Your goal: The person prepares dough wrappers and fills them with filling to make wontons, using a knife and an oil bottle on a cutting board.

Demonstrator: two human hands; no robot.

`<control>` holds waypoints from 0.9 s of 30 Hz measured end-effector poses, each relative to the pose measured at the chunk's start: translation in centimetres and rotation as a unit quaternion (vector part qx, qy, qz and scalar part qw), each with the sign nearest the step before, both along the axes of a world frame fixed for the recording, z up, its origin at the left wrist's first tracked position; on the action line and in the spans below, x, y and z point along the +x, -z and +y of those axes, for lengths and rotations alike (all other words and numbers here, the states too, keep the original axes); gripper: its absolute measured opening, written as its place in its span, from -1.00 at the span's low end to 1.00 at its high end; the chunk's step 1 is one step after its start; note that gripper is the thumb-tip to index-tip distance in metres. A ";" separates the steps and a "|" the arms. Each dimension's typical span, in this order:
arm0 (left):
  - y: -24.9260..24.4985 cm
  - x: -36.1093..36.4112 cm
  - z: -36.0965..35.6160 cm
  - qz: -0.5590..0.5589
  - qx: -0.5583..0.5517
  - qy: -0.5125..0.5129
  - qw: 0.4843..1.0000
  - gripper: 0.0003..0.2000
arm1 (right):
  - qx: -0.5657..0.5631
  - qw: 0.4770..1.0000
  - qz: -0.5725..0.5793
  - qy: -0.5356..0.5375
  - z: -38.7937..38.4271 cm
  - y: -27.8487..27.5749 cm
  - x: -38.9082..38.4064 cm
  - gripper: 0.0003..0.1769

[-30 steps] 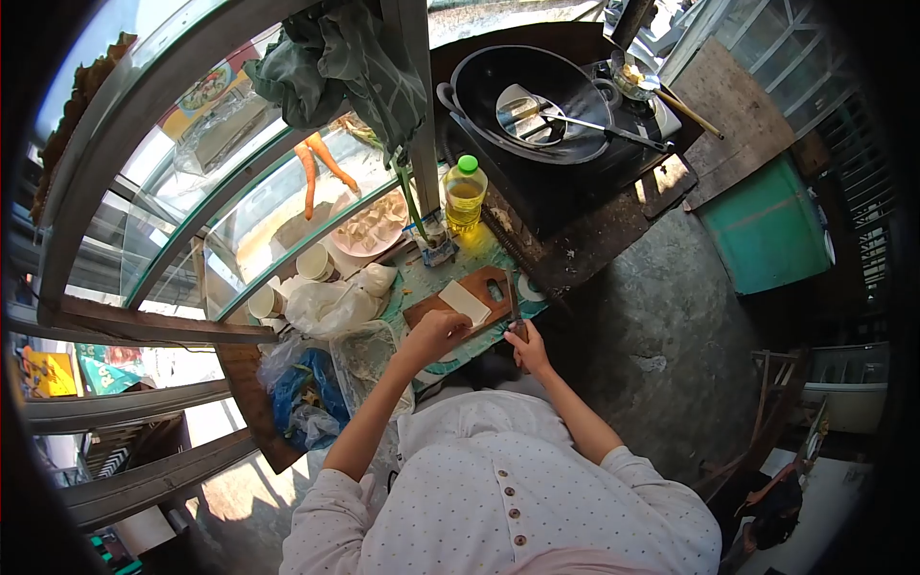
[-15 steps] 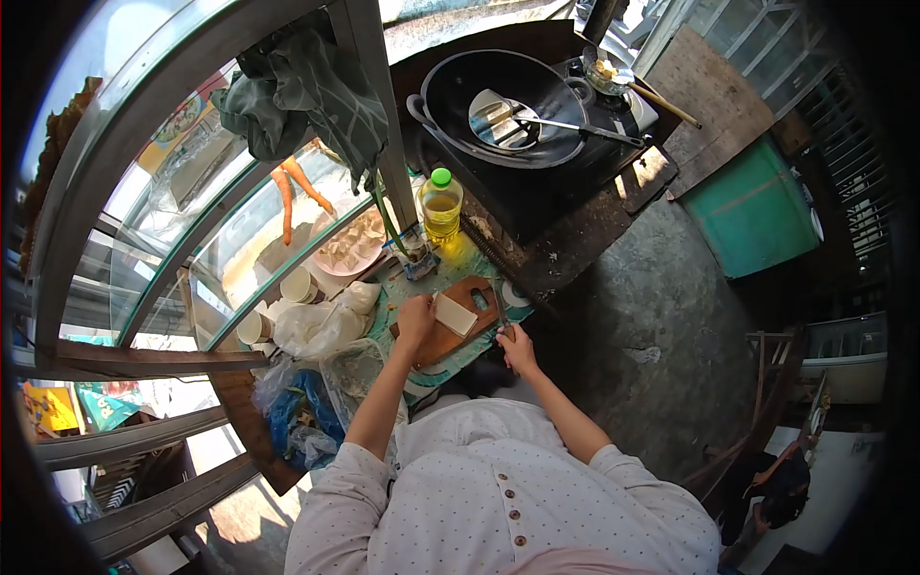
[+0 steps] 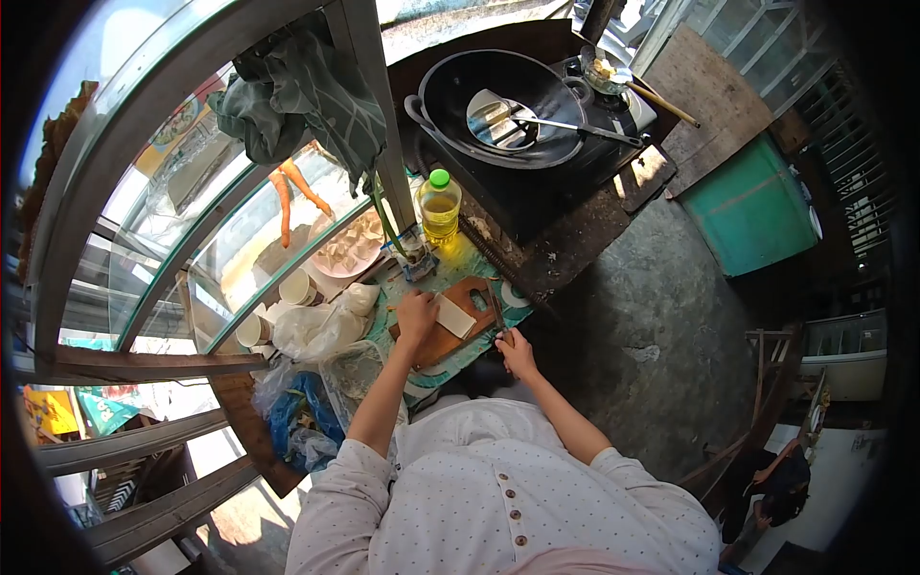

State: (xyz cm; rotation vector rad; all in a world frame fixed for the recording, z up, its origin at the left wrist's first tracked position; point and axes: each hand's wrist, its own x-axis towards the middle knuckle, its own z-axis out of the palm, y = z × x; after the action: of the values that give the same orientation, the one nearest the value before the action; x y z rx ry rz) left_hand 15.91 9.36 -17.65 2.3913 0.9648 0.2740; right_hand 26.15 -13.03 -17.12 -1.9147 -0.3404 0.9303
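A white rectangular block (image 3: pixel 454 317) lies on a brown wooden cutting board (image 3: pixel 436 347) with a handle hole. My left hand (image 3: pixel 418 316) is at the block's left edge, its fingers bent together against it. My right hand (image 3: pixel 517 352), to the right of the board, is closed round the handle of a knife (image 3: pixel 495 305). The blade points away from me over the board's right side, apart from the block. Beyond the board stands a bottle of yellow oil (image 3: pixel 441 211) with a green cap.
A black wok (image 3: pixel 441 91) with a metal spatula sits on the stove at the back. Plastic bags (image 3: pixel 311 331), cups (image 3: pixel 297 286) and a pink bowl (image 3: pixel 321 264) are on the left by the glass frame. Another person (image 3: pixel 771 489) is at the lower right.
The view has shifted very slightly. My hands, the knife and the white block keep nearly the same places.
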 end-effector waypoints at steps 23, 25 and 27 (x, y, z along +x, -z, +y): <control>-3.3 -5.2 -4.8 0.064 0.086 -0.066 0.992 -0.33 | -0.035 0.953 -0.221 -0.204 1.3 -0.4 -1.5 -0.67; -3.2 -4.6 -4.5 0.079 0.111 -0.026 0.990 -0.34 | -0.025 0.955 -0.218 -0.201 1.3 0.0 -1.8 -0.67; -2.8 -4.4 -4.4 0.083 0.116 -0.005 0.990 -0.35 | -0.031 0.957 -0.212 -0.198 1.4 0.0 -2.1 -0.66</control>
State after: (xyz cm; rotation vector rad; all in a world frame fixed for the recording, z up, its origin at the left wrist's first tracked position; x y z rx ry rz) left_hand 11.54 4.95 -14.87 2.6553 1.0717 0.2038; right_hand 24.07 -11.61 -17.07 -2.1408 -0.9873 0.7768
